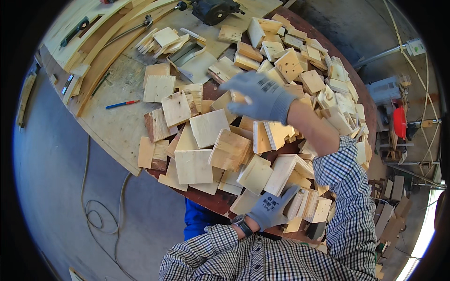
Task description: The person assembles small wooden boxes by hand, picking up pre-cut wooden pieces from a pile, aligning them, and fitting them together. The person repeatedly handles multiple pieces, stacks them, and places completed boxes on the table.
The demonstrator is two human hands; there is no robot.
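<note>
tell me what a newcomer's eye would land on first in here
Probably the sprawling heap of pale wood blocks across the middle and upper right. Next, the grey-gloved right hand stretched over it, with the gloved left hand beside blocks at the near edge. Then the bright red rounded object at far right.

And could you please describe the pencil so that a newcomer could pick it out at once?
Find the large table heaped with wood blocks, then its pale stretch left of them. There lies the pencil. Its blue body with red toward the right end sets it apart from the thin dark stick up and to its left.
</note>
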